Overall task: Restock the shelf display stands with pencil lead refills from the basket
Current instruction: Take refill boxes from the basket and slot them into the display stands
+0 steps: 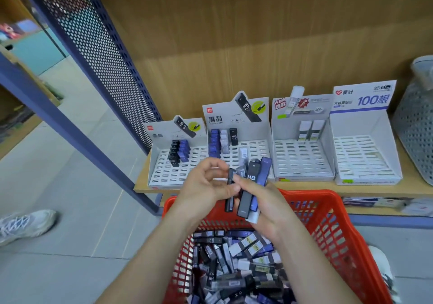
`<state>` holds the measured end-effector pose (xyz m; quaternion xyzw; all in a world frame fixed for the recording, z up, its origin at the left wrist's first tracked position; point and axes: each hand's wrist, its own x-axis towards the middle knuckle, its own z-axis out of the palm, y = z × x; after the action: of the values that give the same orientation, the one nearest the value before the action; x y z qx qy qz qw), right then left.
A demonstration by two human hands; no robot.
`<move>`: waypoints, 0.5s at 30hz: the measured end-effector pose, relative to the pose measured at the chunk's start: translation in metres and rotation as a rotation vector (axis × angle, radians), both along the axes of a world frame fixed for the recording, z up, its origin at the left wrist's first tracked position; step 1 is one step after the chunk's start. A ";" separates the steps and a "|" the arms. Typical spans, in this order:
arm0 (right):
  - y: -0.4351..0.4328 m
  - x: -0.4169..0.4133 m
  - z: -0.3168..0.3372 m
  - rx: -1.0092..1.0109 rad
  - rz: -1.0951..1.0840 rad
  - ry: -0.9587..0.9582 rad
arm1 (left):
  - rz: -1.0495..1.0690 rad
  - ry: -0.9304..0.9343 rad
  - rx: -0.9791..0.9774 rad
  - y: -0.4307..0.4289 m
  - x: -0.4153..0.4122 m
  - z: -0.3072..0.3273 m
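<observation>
Above a red plastic mesh basket (328, 212) heaped with loose pencil lead refills (234, 257), the right hand (267, 203) grips a fanned bundle of black, blue and clear refill cases (254, 182). The left hand (206, 184) pinches one slim black case (230, 198) at the bundle's edge. White cardboard display stands (257, 130) sit on the wooden shelf (351, 187) just beyond the hands; tugging one case free could loosen the bundle and spill it.

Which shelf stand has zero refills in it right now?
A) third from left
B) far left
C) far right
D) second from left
C: the far-right stand, with the blue "100" header, shows only bare slots. The far-left stand, second stand and third stand each hold some refill cases.
</observation>
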<state>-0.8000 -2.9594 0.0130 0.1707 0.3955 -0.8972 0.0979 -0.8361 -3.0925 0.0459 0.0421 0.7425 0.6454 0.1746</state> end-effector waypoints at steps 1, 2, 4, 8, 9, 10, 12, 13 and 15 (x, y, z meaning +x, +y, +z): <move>-0.001 -0.003 0.000 0.033 0.008 -0.013 | -0.055 -0.004 -0.066 -0.004 -0.008 0.005; -0.003 -0.007 0.001 0.059 0.015 -0.023 | -0.110 -0.009 -0.121 -0.008 -0.017 0.010; -0.007 -0.016 0.005 0.081 0.024 -0.044 | -0.183 -0.015 -0.183 -0.014 -0.031 0.021; -0.019 -0.032 0.008 0.091 0.099 -0.067 | -0.139 0.048 -0.210 -0.029 -0.054 0.030; -0.022 -0.036 0.008 0.093 0.119 -0.066 | -0.095 0.059 -0.221 -0.036 -0.063 0.031; -0.025 -0.040 0.008 0.098 0.138 -0.059 | -0.045 0.069 -0.243 -0.043 -0.071 0.032; -0.029 -0.048 0.006 0.146 0.169 -0.037 | 0.018 0.094 -0.313 -0.061 -0.091 0.033; -0.031 -0.053 0.004 0.178 0.180 -0.035 | 0.032 0.110 -0.358 -0.072 -0.100 0.031; -0.033 -0.062 0.000 0.269 0.209 -0.048 | 0.043 0.171 -0.487 -0.095 -0.117 0.025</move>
<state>-0.8620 -2.9927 0.0132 0.1617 0.5249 -0.8168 0.1764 -0.9534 -3.1877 0.0706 0.0374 0.8888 0.4451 0.1024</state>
